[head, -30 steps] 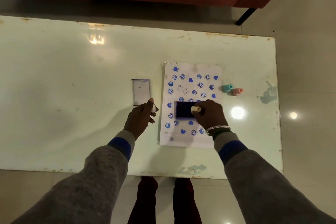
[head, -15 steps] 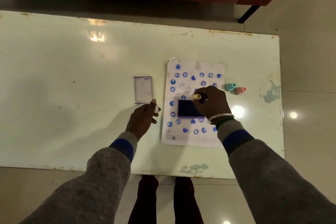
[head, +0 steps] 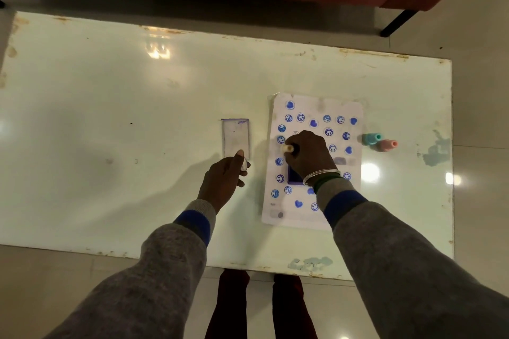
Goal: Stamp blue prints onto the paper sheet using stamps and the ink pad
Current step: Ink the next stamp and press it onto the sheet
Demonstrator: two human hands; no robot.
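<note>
Right hand (head: 308, 153) fisted around yellow stamp (head: 288, 148), knuckles up over paper sheet (head: 355, 110) mid-right; left hand (head: 223, 180) curled around small white object (head: 244, 164), frame center.

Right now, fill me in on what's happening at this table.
A person in grey sleeves is stamping blue prints. The right hand grips a small yellow-topped stamp over the white paper sheet, already dotted with blue hearts and smiley faces. The dark blue ink pad lies on the sheet, partly hidden by that wrist. The left hand holds a small whitish object beside a clear rectangular lid. A teal stamp and a pink stamp lie unused right of the sheet.
</note>
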